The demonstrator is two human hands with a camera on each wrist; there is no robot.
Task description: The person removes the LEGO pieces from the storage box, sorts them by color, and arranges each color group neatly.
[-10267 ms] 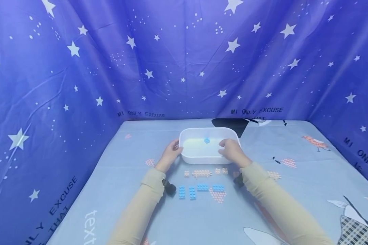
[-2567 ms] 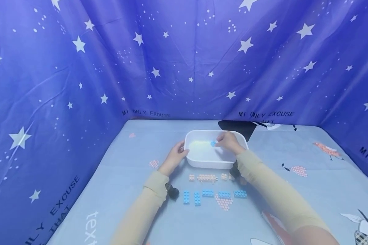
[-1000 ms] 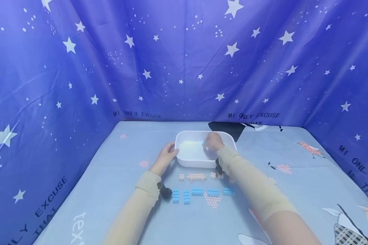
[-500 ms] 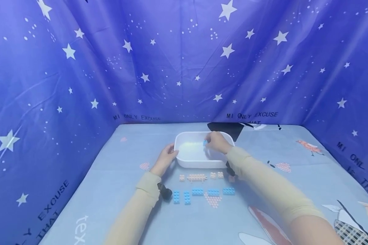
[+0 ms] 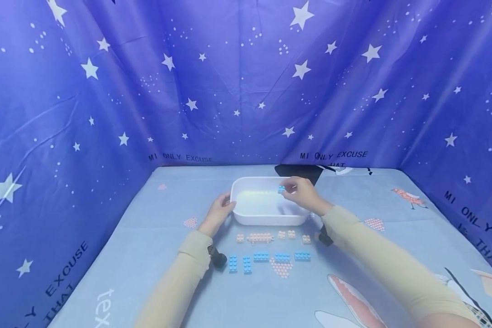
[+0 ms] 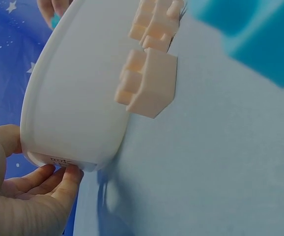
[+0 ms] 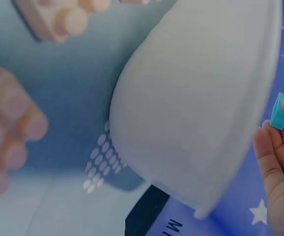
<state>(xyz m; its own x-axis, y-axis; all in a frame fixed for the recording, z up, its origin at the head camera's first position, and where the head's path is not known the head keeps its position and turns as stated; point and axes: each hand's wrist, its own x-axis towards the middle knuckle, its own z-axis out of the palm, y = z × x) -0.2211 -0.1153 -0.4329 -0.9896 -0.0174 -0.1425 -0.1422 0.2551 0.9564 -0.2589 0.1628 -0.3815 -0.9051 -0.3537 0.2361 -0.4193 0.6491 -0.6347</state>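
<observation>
My right hand (image 5: pixel 305 193) pinches a small blue toy brick (image 5: pixel 281 189) between thumb and fingers, over the right half of a white plastic tub (image 5: pixel 270 220). In the right wrist view the brick (image 7: pixel 281 114) shows at the fingertips, beyond the tub's rim. The left hand (image 5: pixel 219 212) grips the tub's left end; in the left wrist view its thumb lies at the rim and its fingers press the outer wall by a printed label (image 6: pixel 63 161). No other brick shows inside the tub.
Before the tub, pale peach bricks (image 5: pixel 260 238) form a row with several smaller ones beside them. Nearer, several blue bricks (image 5: pixel 261 257) lie in another row. A patterned light-blue cloth (image 5: pixel 147 255) covers the table; a blue star-printed curtain (image 5: pixel 237 82) hangs around it.
The small blue brick, on the tub's floor ten seconds ago, is now raised in my right hand, which has just drawn slightly right. A blue brick now shows at the near row's right end.
</observation>
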